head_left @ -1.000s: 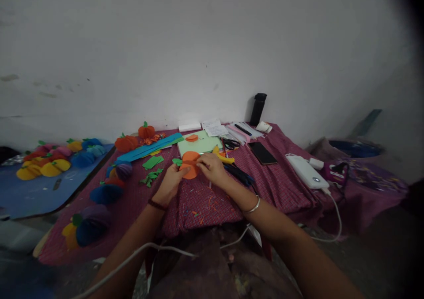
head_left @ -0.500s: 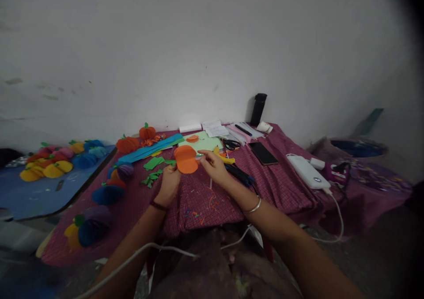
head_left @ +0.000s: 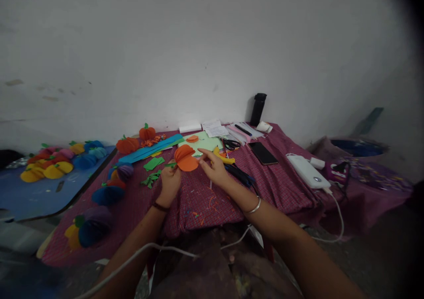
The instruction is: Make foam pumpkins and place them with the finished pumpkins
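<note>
An orange paper pumpkin [head_left: 186,158], made of folded round layers, is held above the table, its layers partly fanned. My left hand [head_left: 170,184] pinches it at its lower left side, where a green paper stem [head_left: 171,164] shows. At the right edge of the pumpkin is my right hand [head_left: 213,166], its thumb and index finger apart and the fingertips at the paper's edge. Whether they touch it, I cannot tell. Green paper pieces [head_left: 151,179] lie left of my left hand. An orange paper disc [head_left: 192,138] rests on a light green sheet [head_left: 208,143] behind.
Finished paper pumpkins [head_left: 127,145] stand along the table's left side, and more sit on a blue table [head_left: 20,197]. Blue paper strips [head_left: 150,149], black scissors [head_left: 231,144], a phone [head_left: 263,153], a white power bank [head_left: 307,172] and a black bottle [head_left: 258,109] lie or stand around.
The orange pumpkin has turned and its layers have spread apart, showing folds at the upper left. Both hands stay nearly in place, with the right fingers spread slightly more.
</note>
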`<action>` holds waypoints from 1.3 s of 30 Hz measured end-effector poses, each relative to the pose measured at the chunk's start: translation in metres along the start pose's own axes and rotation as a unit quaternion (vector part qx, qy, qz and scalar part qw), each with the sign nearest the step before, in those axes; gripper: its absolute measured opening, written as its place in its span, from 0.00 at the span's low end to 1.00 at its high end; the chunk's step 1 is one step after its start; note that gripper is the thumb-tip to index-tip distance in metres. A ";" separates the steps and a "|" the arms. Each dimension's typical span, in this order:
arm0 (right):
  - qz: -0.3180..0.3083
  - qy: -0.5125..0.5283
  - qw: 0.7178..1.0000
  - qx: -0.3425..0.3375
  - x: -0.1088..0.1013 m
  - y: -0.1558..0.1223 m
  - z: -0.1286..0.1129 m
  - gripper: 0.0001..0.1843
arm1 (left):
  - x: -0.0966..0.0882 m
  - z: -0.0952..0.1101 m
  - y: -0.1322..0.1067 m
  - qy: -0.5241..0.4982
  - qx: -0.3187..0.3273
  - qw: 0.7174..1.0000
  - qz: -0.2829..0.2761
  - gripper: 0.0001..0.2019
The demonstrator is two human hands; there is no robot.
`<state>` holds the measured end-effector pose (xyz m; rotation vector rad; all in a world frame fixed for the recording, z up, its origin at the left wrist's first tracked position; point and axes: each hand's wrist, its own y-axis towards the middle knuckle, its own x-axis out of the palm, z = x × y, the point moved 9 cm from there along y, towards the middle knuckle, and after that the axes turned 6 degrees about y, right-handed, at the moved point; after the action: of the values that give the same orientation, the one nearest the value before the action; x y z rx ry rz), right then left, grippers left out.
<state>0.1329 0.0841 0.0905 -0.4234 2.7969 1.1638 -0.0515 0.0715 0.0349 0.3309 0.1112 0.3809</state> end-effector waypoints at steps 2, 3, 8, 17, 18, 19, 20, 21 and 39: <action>0.007 -0.037 0.997 -0.069 -0.003 -0.002 -0.016 0.21 | -0.003 0.011 -0.001 0.043 0.047 0.998 0.016 0.02; 0.007 -0.055 0.993 -0.102 -0.003 -0.004 -0.023 0.21 | -0.003 0.016 -0.002 0.062 0.066 0.996 0.020 0.03; -0.009 -0.112 0.976 -0.184 0.003 -0.010 -0.039 0.21 | 0.000 0.028 -0.004 0.164 0.134 0.977 0.022 0.07; 0.001 -0.106 0.977 -0.187 0.002 -0.010 -0.040 0.22 | 0.004 0.036 -0.007 0.253 0.194 0.947 0.025 0.10; 0.001 -0.105 0.978 -0.183 0.002 -0.010 -0.039 0.22 | 0.004 0.036 -0.007 0.254 0.194 0.947 0.026 0.10; -0.001 -0.106 0.978 -0.180 0.002 -0.009 -0.039 0.22 | 0.004 0.036 -0.007 0.253 0.195 0.947 0.026 0.10; -0.003 -0.106 0.978 -0.179 0.002 -0.009 -0.039 0.22 | 0.004 0.036 -0.007 0.254 0.195 0.947 0.027 0.10; -0.006 -0.106 0.978 -0.179 0.003 -0.009 -0.039 0.21 | 0.004 0.035 -0.007 0.254 0.196 0.947 0.027 0.10; 0.005 -0.107 0.979 -0.171 0.001 -0.010 -0.040 0.13 | 0.004 0.038 -0.007 0.250 0.159 0.955 0.032 0.10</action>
<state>0.1354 0.0493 0.1117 -0.2856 2.4230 1.5945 -0.0392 0.0557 0.0678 0.5519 0.6646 0.5068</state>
